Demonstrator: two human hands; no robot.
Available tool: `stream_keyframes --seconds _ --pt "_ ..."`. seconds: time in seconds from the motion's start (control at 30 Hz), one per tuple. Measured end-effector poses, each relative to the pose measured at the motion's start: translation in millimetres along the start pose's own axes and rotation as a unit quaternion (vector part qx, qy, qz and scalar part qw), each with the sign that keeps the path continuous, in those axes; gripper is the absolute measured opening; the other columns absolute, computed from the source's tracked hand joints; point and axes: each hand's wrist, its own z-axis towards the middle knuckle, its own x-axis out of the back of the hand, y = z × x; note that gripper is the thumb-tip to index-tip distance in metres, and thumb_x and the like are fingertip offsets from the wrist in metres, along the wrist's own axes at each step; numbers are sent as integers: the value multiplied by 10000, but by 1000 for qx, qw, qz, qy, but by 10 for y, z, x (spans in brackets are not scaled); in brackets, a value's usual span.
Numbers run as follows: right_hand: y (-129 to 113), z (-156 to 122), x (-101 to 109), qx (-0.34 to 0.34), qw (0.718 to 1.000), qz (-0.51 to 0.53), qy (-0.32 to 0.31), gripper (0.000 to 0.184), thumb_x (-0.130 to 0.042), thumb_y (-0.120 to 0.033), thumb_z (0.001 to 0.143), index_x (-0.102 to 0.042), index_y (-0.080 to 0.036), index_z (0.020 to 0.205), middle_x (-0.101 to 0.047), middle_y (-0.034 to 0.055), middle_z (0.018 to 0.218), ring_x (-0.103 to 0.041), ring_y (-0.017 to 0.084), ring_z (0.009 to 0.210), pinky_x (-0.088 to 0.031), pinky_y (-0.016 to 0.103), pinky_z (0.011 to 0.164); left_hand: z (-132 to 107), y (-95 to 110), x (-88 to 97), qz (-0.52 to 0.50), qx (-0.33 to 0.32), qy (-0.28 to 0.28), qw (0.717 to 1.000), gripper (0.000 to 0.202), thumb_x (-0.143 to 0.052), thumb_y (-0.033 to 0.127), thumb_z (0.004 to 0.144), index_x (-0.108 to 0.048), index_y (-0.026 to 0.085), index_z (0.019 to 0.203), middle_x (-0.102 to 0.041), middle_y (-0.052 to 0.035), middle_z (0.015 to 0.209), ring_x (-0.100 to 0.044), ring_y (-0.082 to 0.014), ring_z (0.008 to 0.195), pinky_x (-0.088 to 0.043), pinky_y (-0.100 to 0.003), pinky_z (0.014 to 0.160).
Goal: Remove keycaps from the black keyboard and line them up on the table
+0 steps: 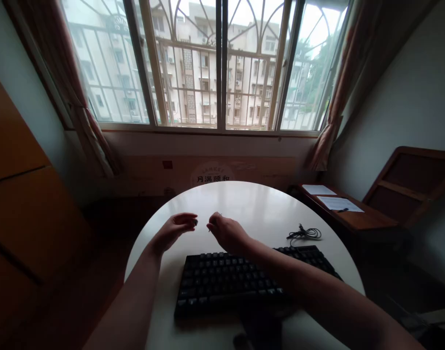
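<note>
- One small dark piece [196, 222] sat at the fingertips of the left hand [178, 226], pinched between thumb and fingers; hand nearly closed, palm side toward the right hand.
- Right hand [227, 232] also in a tight pinch, fingers curled in, on a thin piece [209, 230]; most of it hidden by the fingers.
- Thin piece: short visible end poked out below the fingertips, pointed down at the tabletop. Full length and far end not readable.
- Dark piece: too small to tell its long axis; it faced right, toward the gap between the hands.
- Hands near each other but apart, both over the white table [260, 206], beyond the far edge of the black keyboard [222, 279].
- Keyboard lay flat, long axis left to right, roughly in line with the window [219, 97]; near edge toward the person.
- Right forearm [298, 274] crossed above the keyboard and hid part of its keys.
- Bundled black cable [306, 234] lay just beyond the keyboard's right part; could not tell if joined to it.
- Off to the right, lower than the table: wooden seat [379, 221] with paper sheets [331, 201] and a dark pen [343, 210] on the nearer sheet.
</note>
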Motion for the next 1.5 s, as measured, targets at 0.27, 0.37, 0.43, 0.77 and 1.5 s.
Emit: stream_keyframes --seconds 0.27,0.37,0.43,0.77,1.5 --pt "259 -512 417 -9 992 120 46 220 -422 -411 995 -481 -208 933 -537 -17 674 -475 122 580 -356 230 582 193 -258 81 51 -21 167 984 456 -795 450 638 -739 167 991 -599 -4 812 -562 -115 685 -546 -256 621" --pt "356 -666 424 -23 986 153 58 250 -423 -432 995 -485 -204 913 -498 -30 644 -425 108 544 -339 224 551 298 -475 84 156 11 190 969 434 -683 496 702 -728 154 966 -542 19 675 -516 -115 553 -460 -236 479" --pt "415 -745 386 -26 984 166 62 247 -429 -425 992 -489 -201 904 -472 -37 628 -396 102 536 -324 222 540 380 -581 104 221 -2 190 957 416 -627 485 739 -721 163 986 -553 20 644 -514 -125 528 -451 -249 483" --pt "398 -922 354 -19 980 189 54 245 -486 -427 978 -526 -202 890 -498 -33 648 -422 97 549 -344 220 547 683 -572 191 474 -34 132 870 284 -625 367 775 -751 255 1003 -742 -12 887 -662 -192 789 -499 -301 770" --pt "375 -863 284 -91 987 115 -70 141 -469 -331 978 -538 -210 1001 -664 39 934 -617 183 850 -449 307 773 589 -521 105 511 -30 122 850 302 -633 242 786 -738 215 1068 -747 -43 942 -674 -211 857 -511 -325 840"
